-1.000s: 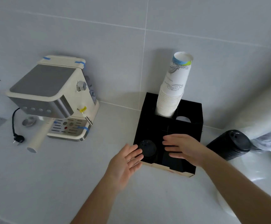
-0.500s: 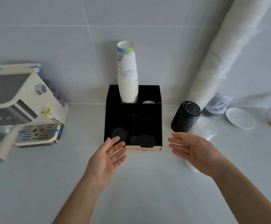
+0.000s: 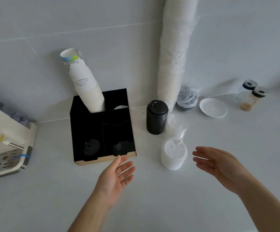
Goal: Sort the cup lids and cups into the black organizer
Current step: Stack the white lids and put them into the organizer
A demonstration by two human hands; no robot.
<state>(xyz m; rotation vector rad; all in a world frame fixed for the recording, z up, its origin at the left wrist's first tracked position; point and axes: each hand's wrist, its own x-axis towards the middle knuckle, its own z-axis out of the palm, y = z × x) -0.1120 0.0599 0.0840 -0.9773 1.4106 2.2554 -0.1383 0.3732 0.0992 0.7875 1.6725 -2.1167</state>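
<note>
The black organizer (image 3: 100, 120) stands against the tiled wall. A stack of white paper cups (image 3: 84, 82) leans out of its back left compartment. Black lids (image 3: 91, 147) lie in the front left compartment, and more dark lids show in the front right one. A stack of white lids (image 3: 173, 154) in clear wrap stands on the counter to the organizer's right. A stack of black lids (image 3: 156, 117) stands behind it. My left hand (image 3: 117, 174) is open, palm up, just in front of the organizer. My right hand (image 3: 219, 164) is open, right of the white lids, not touching them.
A tall sleeve of white cups in plastic (image 3: 176, 52) leans on the wall. A bagged dark bundle (image 3: 187, 98), a white saucer (image 3: 213, 107) and two small jars (image 3: 251, 96) sit at the back right. A coffee machine (image 3: 7, 141) stands at the left.
Both hands have left the organizer and drifted right. My right hand now sits beside the white lid stack. The view has swung right, bringing the saucer and jars into sight.
</note>
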